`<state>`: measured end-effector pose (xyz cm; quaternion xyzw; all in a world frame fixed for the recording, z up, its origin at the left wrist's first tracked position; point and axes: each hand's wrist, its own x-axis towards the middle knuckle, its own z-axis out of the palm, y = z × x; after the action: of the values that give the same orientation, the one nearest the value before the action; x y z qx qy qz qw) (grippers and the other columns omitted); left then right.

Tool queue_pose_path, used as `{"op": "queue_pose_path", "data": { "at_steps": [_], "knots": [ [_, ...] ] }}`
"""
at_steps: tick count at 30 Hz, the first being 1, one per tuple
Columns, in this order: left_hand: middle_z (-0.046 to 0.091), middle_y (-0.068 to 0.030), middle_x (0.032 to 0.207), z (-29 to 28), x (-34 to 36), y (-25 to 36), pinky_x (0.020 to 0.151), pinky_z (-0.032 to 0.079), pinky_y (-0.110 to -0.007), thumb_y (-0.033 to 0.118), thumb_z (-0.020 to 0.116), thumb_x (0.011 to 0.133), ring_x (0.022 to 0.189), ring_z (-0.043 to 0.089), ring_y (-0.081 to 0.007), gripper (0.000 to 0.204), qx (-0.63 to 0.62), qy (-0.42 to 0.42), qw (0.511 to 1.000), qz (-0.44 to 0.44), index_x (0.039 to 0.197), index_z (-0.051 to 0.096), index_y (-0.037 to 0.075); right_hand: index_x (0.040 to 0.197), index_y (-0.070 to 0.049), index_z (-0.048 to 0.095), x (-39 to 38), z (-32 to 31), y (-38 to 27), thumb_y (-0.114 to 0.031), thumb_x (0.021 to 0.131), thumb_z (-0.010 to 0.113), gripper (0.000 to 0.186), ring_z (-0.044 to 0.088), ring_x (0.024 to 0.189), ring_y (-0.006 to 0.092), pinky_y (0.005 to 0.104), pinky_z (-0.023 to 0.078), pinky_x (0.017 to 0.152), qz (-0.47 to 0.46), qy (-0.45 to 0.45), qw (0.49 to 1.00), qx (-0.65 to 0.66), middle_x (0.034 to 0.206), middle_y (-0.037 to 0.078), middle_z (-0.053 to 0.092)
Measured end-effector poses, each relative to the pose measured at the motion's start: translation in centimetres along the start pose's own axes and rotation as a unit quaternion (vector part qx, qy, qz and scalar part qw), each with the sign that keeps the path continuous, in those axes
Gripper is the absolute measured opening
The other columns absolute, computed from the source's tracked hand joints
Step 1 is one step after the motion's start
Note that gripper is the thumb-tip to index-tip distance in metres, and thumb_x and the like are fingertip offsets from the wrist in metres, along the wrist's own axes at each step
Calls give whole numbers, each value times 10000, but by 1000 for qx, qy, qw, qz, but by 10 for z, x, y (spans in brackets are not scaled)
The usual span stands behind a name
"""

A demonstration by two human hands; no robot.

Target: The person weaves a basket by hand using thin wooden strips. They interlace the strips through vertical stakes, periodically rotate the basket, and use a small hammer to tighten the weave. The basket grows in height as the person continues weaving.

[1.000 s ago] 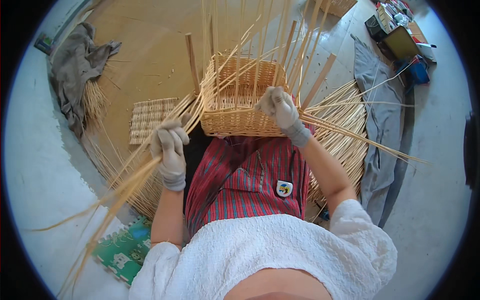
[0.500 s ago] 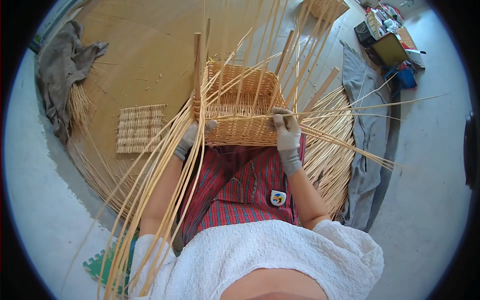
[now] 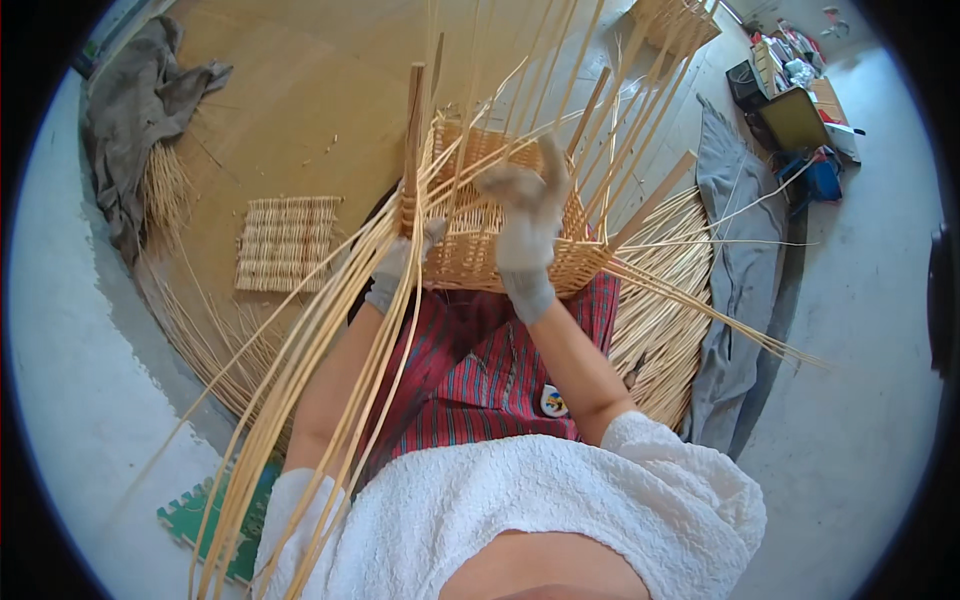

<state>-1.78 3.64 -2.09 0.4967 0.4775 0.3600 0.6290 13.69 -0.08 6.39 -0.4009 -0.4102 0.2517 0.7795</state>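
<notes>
A partly woven wicker basket (image 3: 470, 262) rests at my lap, with long upright canes (image 3: 548, 75) and wooden corner stakes (image 3: 413, 135) rising from it. My left hand (image 3: 398, 262), in a grey-white glove, grips the basket's near left corner; its thumb shows over the rim, while loose canes hide some of the fingers. Over the basket's opening, among the canes, my gloved right hand (image 3: 530, 215) is raised. Its fingers are blurred but look spread, with nothing plainly held. A bundle of long canes (image 3: 300, 380) sweeps from the left corner down across my left arm.
A flat woven panel (image 3: 287, 243) lies on the floor to the left. Many loose canes (image 3: 655, 330) lie at the right beside a grey cloth (image 3: 735, 270). Another grey cloth (image 3: 140, 120) covers canes at far left. A second basket (image 3: 680, 25) stands at the back.
My right hand has left the near right rim and moved up and left over the basket, fingers now spread. The basket is turned slightly; my left hand stays at its corner.
</notes>
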Motion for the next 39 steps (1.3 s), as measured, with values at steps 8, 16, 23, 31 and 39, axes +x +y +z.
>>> {"op": "queue_pose_path", "data": {
  "at_steps": [8, 16, 23, 31, 39],
  "knots": [
    [702, -70, 1027, -11, 13, -40, 748, 553, -388, 341, 846, 851, 828, 647, -218, 509, 50, 21, 993, 104, 1205, 665, 23, 1159, -102, 557, -54, -61, -1, -255, 1089, 492, 180, 565, 679, 186, 476, 554, 854, 154, 102, 977, 103, 736, 14, 511],
    [682, -125, 1178, -9, -5, -24, 862, 565, -339, 261, 863, 835, 995, 662, -219, 596, -49, 80, 990, 104, 1292, 597, -15, 1043, -78, 613, -58, -64, -25, -128, 1028, 617, 53, 695, 893, 178, 328, 567, 803, 203, 128, 970, 37, 939, 80, 720],
    [704, -138, 950, 51, -27, 27, 667, 556, -276, 307, 646, 1003, 796, 705, -181, 345, 285, -35, 930, 230, 1184, 639, 13, 1057, -105, 604, -58, -109, -38, 17, 982, 603, 144, 711, 928, 180, 263, 580, 704, 204, 193, 960, -7, 1051, 114, 725],
    [639, -59, 600, 81, -20, 54, 402, 488, -298, 443, 580, 1031, 440, 632, -143, 432, 138, -94, 984, -56, 988, 678, 24, 1384, -61, 544, 55, -38, -54, -35, 966, 548, 419, 602, 1289, 260, 416, 539, 988, -50, -71, 878, -470, 1440, 137, 578],
    [645, -63, 631, 74, -13, 46, 395, 501, -299, 449, 602, 1021, 442, 631, -163, 437, 124, -65, 989, -38, 996, 667, 17, 1384, -64, 533, -111, -136, -69, -28, 995, 501, 392, 688, 1097, 230, 356, 536, 931, 116, -118, 924, -345, 1196, 162, 699]
  ]
}}
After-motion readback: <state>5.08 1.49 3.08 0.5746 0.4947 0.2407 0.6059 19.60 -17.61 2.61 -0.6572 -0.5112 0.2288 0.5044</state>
